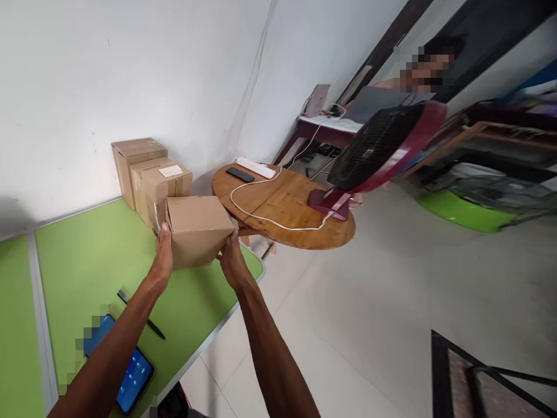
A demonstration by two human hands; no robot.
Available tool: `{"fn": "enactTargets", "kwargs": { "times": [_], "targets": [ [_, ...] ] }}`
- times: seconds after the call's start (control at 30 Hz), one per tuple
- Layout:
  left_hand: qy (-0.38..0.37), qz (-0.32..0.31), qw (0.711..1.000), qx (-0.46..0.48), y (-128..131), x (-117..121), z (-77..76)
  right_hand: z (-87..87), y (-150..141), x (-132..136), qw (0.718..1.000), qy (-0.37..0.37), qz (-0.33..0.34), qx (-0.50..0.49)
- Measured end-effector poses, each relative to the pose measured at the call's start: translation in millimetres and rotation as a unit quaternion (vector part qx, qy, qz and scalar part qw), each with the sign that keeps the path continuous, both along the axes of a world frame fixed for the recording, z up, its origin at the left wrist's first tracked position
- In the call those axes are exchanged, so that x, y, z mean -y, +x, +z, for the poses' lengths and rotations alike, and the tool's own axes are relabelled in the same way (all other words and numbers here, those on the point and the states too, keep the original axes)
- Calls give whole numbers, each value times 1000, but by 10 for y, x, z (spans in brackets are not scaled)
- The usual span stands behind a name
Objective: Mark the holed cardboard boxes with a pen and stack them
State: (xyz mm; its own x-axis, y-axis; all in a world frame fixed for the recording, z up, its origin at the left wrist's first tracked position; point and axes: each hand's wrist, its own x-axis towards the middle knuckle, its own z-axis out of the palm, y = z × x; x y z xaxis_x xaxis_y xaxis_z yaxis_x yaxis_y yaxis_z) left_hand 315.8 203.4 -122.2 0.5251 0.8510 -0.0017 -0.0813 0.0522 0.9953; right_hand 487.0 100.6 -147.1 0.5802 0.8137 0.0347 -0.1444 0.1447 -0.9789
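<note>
A plain brown cardboard box (198, 229) is held between both my hands above the far end of the green table (87, 261). My left hand (162, 255) presses flat against its left side, thumb up along the edge. My right hand (230, 258) grips its lower right corner. Three more cardboard boxes (150, 174) stand in a row behind it against the white wall, the nearest one bearing a white label.
A black pen (143, 316) and a lit phone (130, 374) lie on the table near my left forearm. A round wooden table (282, 203) holds a dark phone, power strip, white cable and a red fan (378, 151). A person sits at a desk beyond.
</note>
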Motion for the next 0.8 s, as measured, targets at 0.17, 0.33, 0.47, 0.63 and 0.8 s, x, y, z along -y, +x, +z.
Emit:
{"fn": "enactTargets", "kwargs": {
  "times": [0.17, 0.33, 0.47, 0.63, 0.8],
  "targets": [
    [-20, 16, 999, 23, -119, 392, 94, 45, -84, 272, 995, 66, -8, -75],
    [-92, 121, 980, 129, -289, 806, 385, 244, -282, 587, 986, 103, -7, -134],
    [-179, 214, 954, 110, -454, 991, 614, 432, -497, 723, 979, 125, 13, -159],
    [-196, 272, 936, 108, -786, 1209, 809, 532, -793, 748, 978, 150, 33, -139],
    [-147, 265, 947, 105, -1302, 1427, 835, 506, -1226, 739, 974, 147, 108, -137]
  ]
}}
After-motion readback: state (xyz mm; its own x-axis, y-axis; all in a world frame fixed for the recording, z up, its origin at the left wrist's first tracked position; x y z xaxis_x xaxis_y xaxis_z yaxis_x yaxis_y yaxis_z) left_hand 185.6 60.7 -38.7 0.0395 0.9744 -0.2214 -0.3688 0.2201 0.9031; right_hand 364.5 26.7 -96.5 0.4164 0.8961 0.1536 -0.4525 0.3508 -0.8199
